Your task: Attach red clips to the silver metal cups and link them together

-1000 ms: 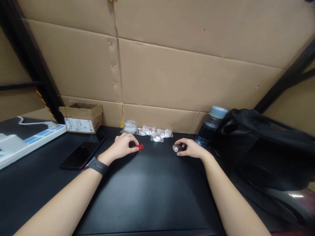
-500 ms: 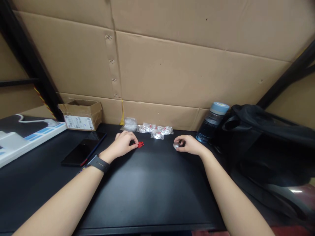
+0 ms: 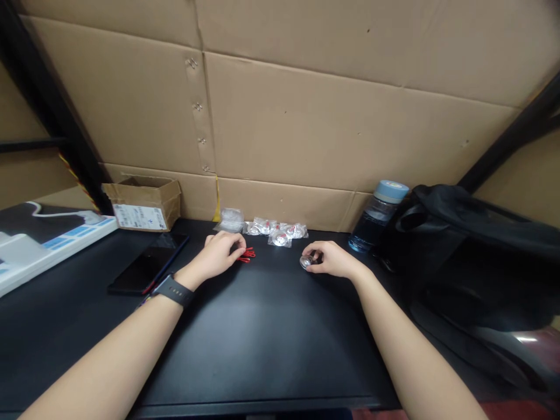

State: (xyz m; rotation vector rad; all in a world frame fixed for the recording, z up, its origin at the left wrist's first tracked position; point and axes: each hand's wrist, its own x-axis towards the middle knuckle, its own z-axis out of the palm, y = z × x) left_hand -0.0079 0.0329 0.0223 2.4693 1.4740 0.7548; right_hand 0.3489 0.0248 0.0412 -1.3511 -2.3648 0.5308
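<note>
My left hand [image 3: 221,254], with a dark watch on its wrist, pinches a small bundle of red looped cords [image 3: 248,254] just above or on the black tabletop. The loops stick out to the right of the fingertips. In my right hand [image 3: 328,258] is a small round, shiny silvery disc [image 3: 305,262], gripped between thumb and fingers; its exact kind cannot be made out. Beyond the hands lie several small clear packets [image 3: 280,238] with round silvery things inside. Left of them is a whitish clear plastic bundle [image 3: 231,220].
An open cardboard box [image 3: 146,204] stands at the back left, near a white power strip [image 3: 79,240] and a dark phone or tablet [image 3: 149,264]. A blue-lidded bottle [image 3: 377,216] and black bag [image 3: 481,262] are on the right. Cardboard [image 3: 284,128] walls the back.
My right hand has shifted the round disc slightly left and tilted it. The red cords show a bit more spread out at my left fingertips.
</note>
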